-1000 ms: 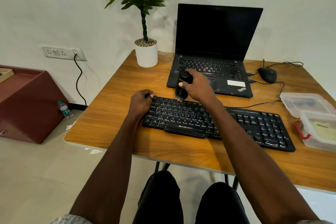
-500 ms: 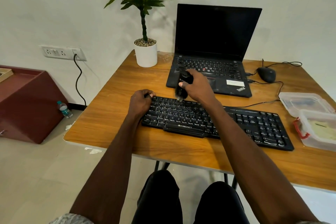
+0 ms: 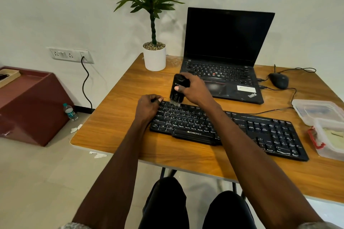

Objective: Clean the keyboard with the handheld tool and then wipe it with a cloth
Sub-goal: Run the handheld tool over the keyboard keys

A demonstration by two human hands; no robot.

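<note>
Wooden desk [image 3: 115, 117]: laptop [image 3: 223, 57], potted plant [image 3: 154, 57], mouse [image 3: 278, 80] behind keyboard [image 3: 232, 126]. Keyboard runs left-right. Right hand [image 3: 193, 89] grips handheld tool [image 3: 177, 89], upright, bristles down on top-left keys. Left hand [image 3: 148, 107] curled, holding keyboard's left edge.

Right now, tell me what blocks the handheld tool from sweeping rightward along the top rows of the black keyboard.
Nothing visible does. The right hand grips the handheld tool, its bristles on the keyboard at the upper left corner. The left hand holds the left edge, behind the sweep. Only the person's own right forearm crosses the middle keys.
</note>
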